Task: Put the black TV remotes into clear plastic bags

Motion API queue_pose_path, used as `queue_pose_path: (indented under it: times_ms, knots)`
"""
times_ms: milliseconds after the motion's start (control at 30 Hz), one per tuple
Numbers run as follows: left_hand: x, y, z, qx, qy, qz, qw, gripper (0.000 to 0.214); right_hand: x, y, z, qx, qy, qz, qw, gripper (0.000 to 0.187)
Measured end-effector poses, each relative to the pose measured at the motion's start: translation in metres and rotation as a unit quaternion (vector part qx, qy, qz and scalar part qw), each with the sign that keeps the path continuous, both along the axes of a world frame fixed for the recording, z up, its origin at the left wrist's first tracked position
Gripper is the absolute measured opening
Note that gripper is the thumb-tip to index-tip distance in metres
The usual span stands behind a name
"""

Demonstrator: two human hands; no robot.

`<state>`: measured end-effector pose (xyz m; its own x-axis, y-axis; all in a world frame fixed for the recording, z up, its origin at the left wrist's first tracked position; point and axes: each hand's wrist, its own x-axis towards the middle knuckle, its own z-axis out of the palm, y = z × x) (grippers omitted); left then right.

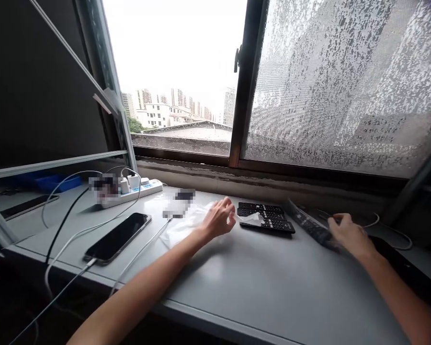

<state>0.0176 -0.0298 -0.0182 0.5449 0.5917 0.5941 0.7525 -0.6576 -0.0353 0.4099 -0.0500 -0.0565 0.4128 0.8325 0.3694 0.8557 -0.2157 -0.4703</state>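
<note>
My left hand [219,219] reaches across the grey table [258,282], fingers pinched on a crumpled white tissue [250,219] that lies over a black remote control [266,218]. A second white tissue or sheet [183,225] lies under my left wrist. At the right, my right hand [348,235] is closed on the end of another black remote [309,223], held tilted off the table.
A phone [118,237] charges on the left, its white cable running over the table's front edge. A white power strip [132,189] with plugs sits near the window [179,81]. Another dark device [28,206] lies far left. Cables curl at the far right.
</note>
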Motion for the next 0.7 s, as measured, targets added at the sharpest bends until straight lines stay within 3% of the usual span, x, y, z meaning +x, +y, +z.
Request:
queue_pose_path:
  times_ms: [33, 67, 233, 333, 467, 633, 700]
  knots:
    - [0.001, -0.002, 0.002, 0.003, -0.014, 0.001, 1.000, 0.013, -0.007, -0.002, 0.003, -0.028, -0.023, -0.051, 0.998, 0.047]
    - [0.002, -0.003, 0.004, 0.005, -0.027, -0.002, 1.000, 0.013, -0.013, -0.004, 0.005, -0.044, -0.039, -0.050, 0.997, 0.047]
    - [0.005, -0.008, 0.004, 0.005, -0.005, -0.089, 0.996, 0.010, -0.030, -0.004, 0.000, -0.076, -0.059, 0.081, 0.992, 0.038]
    - [0.008, -0.008, 0.000, 0.000, 0.033, -0.130, 0.991, 0.019, -0.034, -0.002, -0.007, -0.064, -0.084, 0.080, 0.991, 0.040]
    - [0.013, -0.013, -0.002, -0.012, 0.027, -0.121, 0.992, 0.026, -0.054, -0.004, -0.003, -0.002, -0.123, 0.072, 0.990, 0.047]
    - [0.017, -0.027, 0.004, -0.021, 0.007, -0.108, 0.994, 0.040, -0.082, -0.010, 0.010, 0.004, -0.015, 0.265, 0.964, 0.041]
    - [0.018, -0.032, 0.007, -0.021, 0.019, -0.115, 0.993, 0.043, -0.087, -0.011, 0.011, -0.010, 0.016, 0.312, 0.950, 0.040]
